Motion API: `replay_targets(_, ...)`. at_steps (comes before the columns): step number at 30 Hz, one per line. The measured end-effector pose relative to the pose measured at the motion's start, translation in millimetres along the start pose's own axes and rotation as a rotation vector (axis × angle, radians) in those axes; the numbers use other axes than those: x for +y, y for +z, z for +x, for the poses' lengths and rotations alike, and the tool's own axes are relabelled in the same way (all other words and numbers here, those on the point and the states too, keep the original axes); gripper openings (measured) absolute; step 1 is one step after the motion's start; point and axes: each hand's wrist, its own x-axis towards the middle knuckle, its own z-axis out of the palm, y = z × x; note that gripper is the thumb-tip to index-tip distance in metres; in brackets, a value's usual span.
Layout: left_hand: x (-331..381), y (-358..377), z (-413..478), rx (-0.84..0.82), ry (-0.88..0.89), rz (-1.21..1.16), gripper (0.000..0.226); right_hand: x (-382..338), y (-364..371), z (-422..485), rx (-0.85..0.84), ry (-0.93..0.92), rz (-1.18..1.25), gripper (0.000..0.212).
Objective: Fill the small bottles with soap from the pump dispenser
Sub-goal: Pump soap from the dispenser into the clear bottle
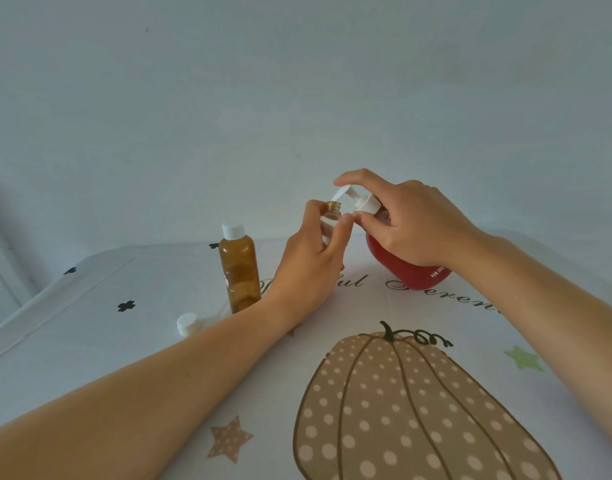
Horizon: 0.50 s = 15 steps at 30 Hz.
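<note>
My left hand (308, 268) is clamped on the small clear plastic bottle (333, 211), with the thumb on its near side and the fingers curled round the far side. The bottle stands upright in the air, and its bare threaded neck is open at the top. I cannot tell how much is in the bottle, because the fingers cover most of it.

The neck sits just under the tip of the white plastic pump spout (342, 192). I cannot tell whether the two are touching.

My right hand (412, 226) grips the round red pump dispenser (410, 273) at its top. The forefinger lies along the pump head and the thumb is tucked below the white collar, close to my left thumb. The dispenser rests on the table at the far side and leans a little.

Left of my left hand, an amber plastic bottle (238, 271) with a white screw cap stands upright. It is filled with brownish liquid. A loose white cap (187, 323) lies nearer to me and further left, beside my left forearm.

All of this sits on a white tablecloth (89, 341) printed with a large dotted tan pumpkin (401, 410), stars and cursive lettering. A plain pale wall (297, 98) stands behind it.
</note>
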Motion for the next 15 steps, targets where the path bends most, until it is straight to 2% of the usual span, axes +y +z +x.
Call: replay_targets(15, 2.2, 0.1, -0.5, -0.031, -0.013, 0.016, 0.023, 3.4, 1.6, 0.9, 0.011, 0.004, 0.011, 0.034)
